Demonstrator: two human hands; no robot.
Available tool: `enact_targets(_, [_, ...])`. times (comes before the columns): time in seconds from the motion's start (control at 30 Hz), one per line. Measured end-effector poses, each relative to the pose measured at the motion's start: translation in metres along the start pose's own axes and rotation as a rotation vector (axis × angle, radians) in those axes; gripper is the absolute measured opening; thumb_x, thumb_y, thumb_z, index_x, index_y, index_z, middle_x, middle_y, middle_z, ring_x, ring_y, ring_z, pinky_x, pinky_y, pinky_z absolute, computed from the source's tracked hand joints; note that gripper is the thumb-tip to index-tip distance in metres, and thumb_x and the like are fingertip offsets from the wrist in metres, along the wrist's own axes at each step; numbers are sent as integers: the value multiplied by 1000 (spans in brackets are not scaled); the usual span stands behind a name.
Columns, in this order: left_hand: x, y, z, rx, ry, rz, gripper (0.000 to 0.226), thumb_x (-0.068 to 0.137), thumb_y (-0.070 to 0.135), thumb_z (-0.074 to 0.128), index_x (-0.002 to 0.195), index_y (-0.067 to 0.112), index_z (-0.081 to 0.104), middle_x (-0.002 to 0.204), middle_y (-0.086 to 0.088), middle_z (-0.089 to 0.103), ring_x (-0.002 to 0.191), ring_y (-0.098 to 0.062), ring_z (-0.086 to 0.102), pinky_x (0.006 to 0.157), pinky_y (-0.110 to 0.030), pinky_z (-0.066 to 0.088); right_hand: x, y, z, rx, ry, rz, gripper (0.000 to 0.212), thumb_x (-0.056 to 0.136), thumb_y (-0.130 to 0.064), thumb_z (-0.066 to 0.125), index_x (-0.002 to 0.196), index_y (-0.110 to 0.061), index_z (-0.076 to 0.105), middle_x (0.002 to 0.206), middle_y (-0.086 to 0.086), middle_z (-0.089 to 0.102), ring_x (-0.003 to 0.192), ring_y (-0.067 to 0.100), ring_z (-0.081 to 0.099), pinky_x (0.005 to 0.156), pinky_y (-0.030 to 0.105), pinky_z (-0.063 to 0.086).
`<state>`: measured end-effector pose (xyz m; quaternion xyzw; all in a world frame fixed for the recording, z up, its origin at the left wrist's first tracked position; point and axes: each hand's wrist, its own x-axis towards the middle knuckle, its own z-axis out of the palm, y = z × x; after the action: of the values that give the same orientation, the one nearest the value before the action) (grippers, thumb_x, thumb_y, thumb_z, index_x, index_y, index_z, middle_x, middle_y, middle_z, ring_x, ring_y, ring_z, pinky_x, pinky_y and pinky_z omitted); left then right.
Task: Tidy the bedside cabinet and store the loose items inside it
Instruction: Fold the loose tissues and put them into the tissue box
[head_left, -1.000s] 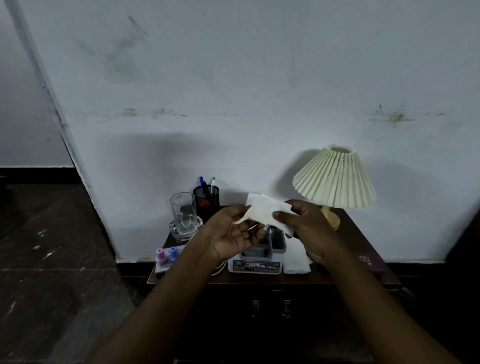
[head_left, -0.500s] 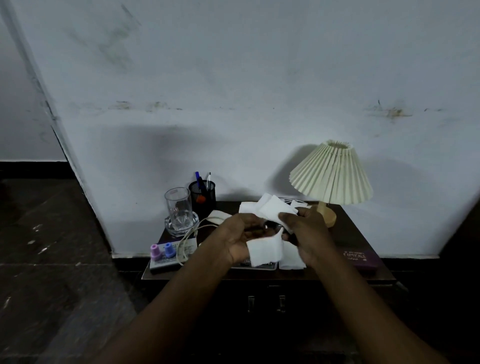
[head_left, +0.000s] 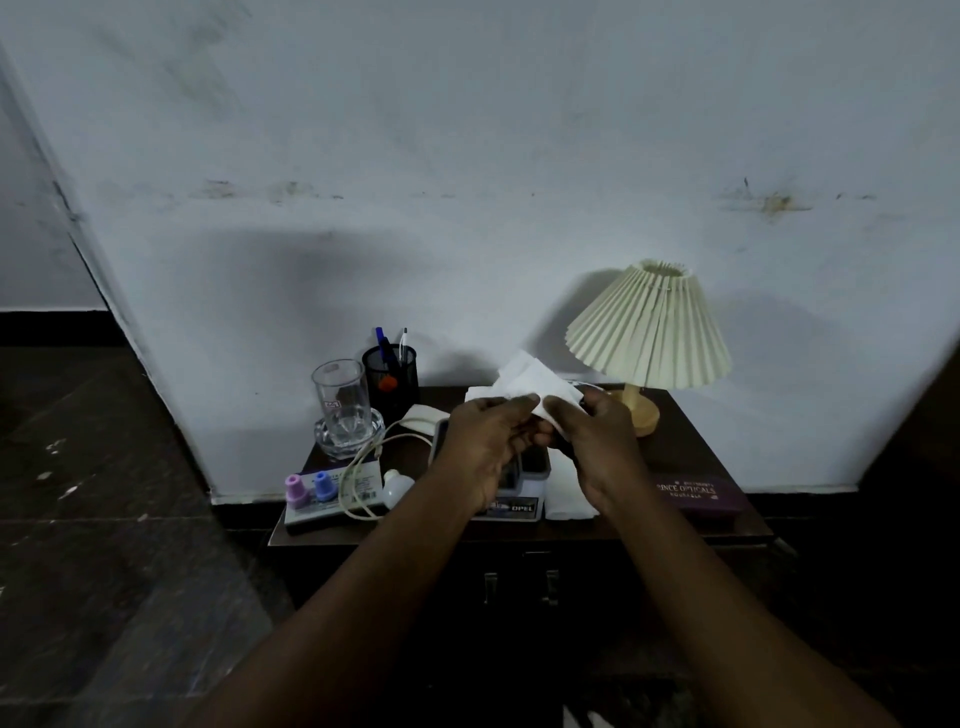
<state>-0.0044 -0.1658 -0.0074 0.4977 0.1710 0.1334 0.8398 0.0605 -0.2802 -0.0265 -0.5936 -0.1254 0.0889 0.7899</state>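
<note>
A dark wooden bedside cabinet (head_left: 691, 530) stands against the white wall, its two door handles (head_left: 519, 586) below the top. Above its middle both hands hold a white tissue (head_left: 535, 382): my left hand (head_left: 491, 441) pinches its left part, my right hand (head_left: 597, 441) pinches its right part. Under the hands sit a white-and-grey box marked OPEL (head_left: 524, 493) and another white tissue (head_left: 563, 486) lying flat. A cream cable (head_left: 358, 467), a small white bottle (head_left: 397, 486) and a flat pack with pink and blue caps (head_left: 311, 488) lie at the left.
A glass in a glass dish (head_left: 343, 400) and a black mesh pen holder (head_left: 389, 374) stand at the back left. A pleated cream lamp (head_left: 649, 325) stands at the back right. A purple spectacle case (head_left: 696, 493) lies at the front right. Dark floor lies to the left.
The tissue that hung down from my left hand half a second ago is drawn up and bunched between both hands. The view has shifted slightly, showing more of the cabinet top.
</note>
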Motion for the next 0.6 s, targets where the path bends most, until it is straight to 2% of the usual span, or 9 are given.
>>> enact_targets(0.1, [-1,1,-1,-88,52,41,52,83,6,84,121,1,50,100,-21,72,75,-26,75,69,-34,62,0,-6,-5,-1,-95,-37,15,97,-4,65,110,-1,71,102,21,76,80,29,73,70,40,62])
enact_targets(0.2, [3,2,-5,-98,132,125,64,79,2,86,129,11,46,118,-16,66,86,-24,75,77,-35,62,1,-9,-9,-27,-124,-21,15,96,-6,68,110,-3,71,97,21,77,76,33,72,69,44,61])
enact_targets(0.27, [4,5,-8,-94,149,168,59,82,2,83,131,10,51,117,-11,65,93,-23,73,75,-32,62,1,-12,-11,-54,-143,-2,15,94,-6,70,109,-5,71,91,17,78,72,30,72,61,38,62])
enact_targets(0.37, [8,10,-12,-76,123,192,38,85,5,81,119,8,64,116,-11,71,103,-27,71,79,-36,62,-1,-17,-15,-117,-186,1,14,93,-6,71,107,-8,72,82,13,77,64,24,70,56,31,59])
enact_targets(0.5, [13,11,-18,-47,139,187,16,88,0,77,101,7,73,103,-12,76,98,-27,73,80,-42,63,-1,-23,-21,-179,-270,3,20,92,-5,72,112,-4,71,88,21,74,63,26,66,57,32,60])
enact_targets(0.6, [16,9,-23,-64,209,202,13,90,0,74,97,10,74,103,-11,76,96,-26,72,85,-45,62,1,-26,-24,-208,-147,-39,19,92,-3,73,109,3,68,94,26,74,67,30,71,54,31,59])
